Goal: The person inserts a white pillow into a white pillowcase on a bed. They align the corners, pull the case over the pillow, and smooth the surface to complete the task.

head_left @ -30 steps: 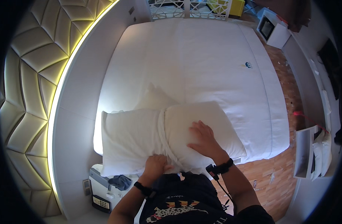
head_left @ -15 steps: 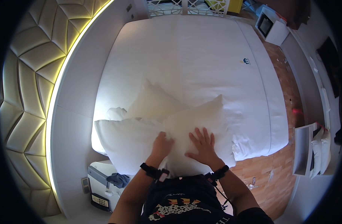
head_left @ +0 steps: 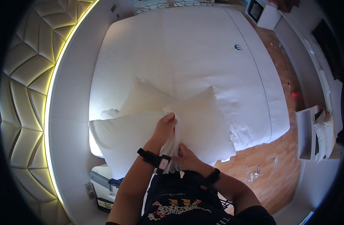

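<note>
Nearest: dark shirt (head_left: 175,189), printed with a spotted animal in white and yellow-orange shapes above it. A line of small script is set over the print, too blurred to read; larger pale capitals are cut off at the shirt's right side. A black band (head_left: 151,159) with a small boxy device is worn on the left wrist; another dark band (head_left: 214,176) is worn on the right.

The white pillowcase (head_left: 123,138) is spread at the bed's near edge, left of the white pillow (head_left: 205,131); the two meet along the hem in front of the body. How far the pillow is sleeved can't be told. The hem is gripped by the left hand (head_left: 166,125), thumb and fingers closed on the cloth. The right hand (head_left: 187,159) is placed lower, fingers bent against the hem; whether cloth is pinched can't be told.

Lower left, a keypad phone (head_left: 104,204) is seen by the bedside table (head_left: 100,176), its key markings too small to read. Another pillow (head_left: 147,95) is laid just beyond the case. The bed (head_left: 187,48) is covered in white, marked with a small blue emblem (head_left: 237,47) toward the far right. To the right, two cushions (head_left: 322,131) are propped at a white shelf unit (head_left: 305,131).
</note>
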`<action>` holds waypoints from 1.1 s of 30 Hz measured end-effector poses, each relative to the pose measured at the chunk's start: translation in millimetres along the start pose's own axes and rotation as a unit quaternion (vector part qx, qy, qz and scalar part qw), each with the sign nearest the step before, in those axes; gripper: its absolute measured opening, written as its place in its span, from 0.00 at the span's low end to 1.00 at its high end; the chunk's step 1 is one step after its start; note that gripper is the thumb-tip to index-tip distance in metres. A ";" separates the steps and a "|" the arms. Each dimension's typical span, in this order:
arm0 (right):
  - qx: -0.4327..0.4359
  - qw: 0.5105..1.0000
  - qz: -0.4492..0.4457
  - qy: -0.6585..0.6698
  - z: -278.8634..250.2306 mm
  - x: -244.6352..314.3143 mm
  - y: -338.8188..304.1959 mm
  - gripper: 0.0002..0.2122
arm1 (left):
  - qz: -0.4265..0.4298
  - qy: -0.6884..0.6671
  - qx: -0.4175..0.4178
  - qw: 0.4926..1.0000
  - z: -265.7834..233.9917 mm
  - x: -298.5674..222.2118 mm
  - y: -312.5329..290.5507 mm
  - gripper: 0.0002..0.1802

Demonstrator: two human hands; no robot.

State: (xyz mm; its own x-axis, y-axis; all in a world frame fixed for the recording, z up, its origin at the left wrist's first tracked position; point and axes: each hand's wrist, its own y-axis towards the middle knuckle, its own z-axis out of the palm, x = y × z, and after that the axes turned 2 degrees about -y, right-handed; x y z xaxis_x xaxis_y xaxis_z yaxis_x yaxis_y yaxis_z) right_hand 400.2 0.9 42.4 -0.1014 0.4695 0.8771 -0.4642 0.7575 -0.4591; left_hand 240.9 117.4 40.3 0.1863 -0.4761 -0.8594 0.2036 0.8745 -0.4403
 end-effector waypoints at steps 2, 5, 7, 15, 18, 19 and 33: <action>0.034 0.990 0.064 -0.123 -4.3 26.7 -13.1 0.26 | -0.006 -0.041 0.015 0.999 -19.7 12.4 12.4 0.13; 0.052 0.979 0.048 -0.194 -20.6 -53.9 -38.3 0.28 | 0.002 -0.008 0.044 0.999 0.3 7.3 17.5 0.13; 0.030 0.980 0.086 -0.176 -36.8 -64.2 -61.9 0.27 | 0.003 -0.010 0.044 0.999 -0.8 14.9 21.5 0.14; -0.241 0.943 0.140 -0.180 -38.2 -82.7 -93.2 0.14 | -0.012 0.150 0.018 0.988 -12.1 18.4 51.8 0.15; -0.320 0.915 0.085 -0.231 -44.9 -102.9 -86.4 0.12 | 0.176 0.549 -0.017 0.817 -4.9 -2.9 40.3 0.17; -0.339 0.902 0.055 -0.263 -49.8 -108.8 -84.0 0.11 | 0.230 0.598 -0.023 0.768 -1.2 -9.6 37.9 0.17; -0.433 0.900 -0.009 0.051 -54.4 -96.0 -53.7 0.10 | 0.120 0.586 0.105 0.794 -3.5 -41.7 91.4 0.10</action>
State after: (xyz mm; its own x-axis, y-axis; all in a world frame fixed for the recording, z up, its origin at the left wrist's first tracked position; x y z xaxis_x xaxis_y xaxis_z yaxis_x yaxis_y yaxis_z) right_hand 482.7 -60.1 -24.9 0.0016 0.4595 0.8882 0.3998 0.8138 -0.4217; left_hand 248.4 217.5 35.0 -0.7536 0.2240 -0.6179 0.4771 0.8331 -0.2799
